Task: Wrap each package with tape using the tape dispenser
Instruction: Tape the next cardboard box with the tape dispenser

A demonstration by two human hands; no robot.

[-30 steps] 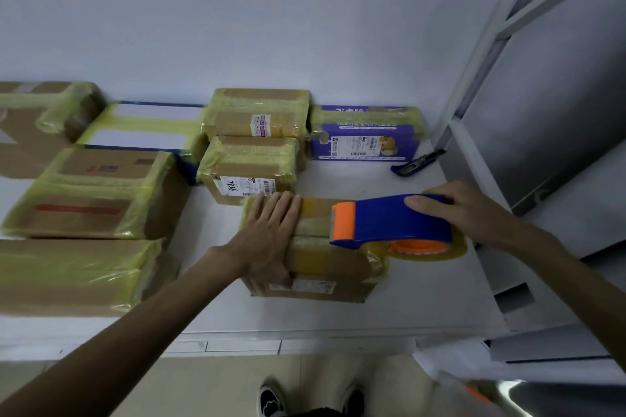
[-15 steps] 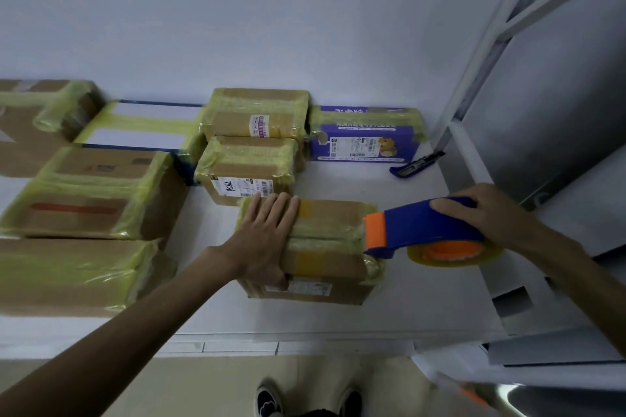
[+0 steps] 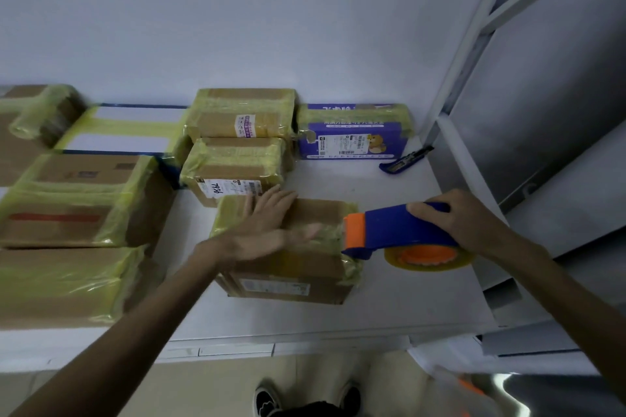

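Note:
A brown cardboard package (image 3: 305, 267) lies on the white table (image 3: 389, 308) near its front edge, with yellowish tape across its top and right end. My left hand (image 3: 267, 230) lies flat on the package's top with straight fingers, blurred by motion. My right hand (image 3: 454, 217) grips the blue handle of the tape dispenser (image 3: 399, 230). Its orange head touches the package's right edge, and the tape roll (image 3: 428, 256) hangs beside the box.
Several taped packages fill the table's left and back: a large box (image 3: 78, 200), a small one (image 3: 233, 166), another behind it (image 3: 240, 115) and a purple box (image 3: 352, 135). A blue utility knife (image 3: 404, 161) lies by the right wall. Metal panels (image 3: 542, 105) stand at right.
The dispenser was drawn rightward off the package's top to its right edge. My left hand now slides right across the tape on top.

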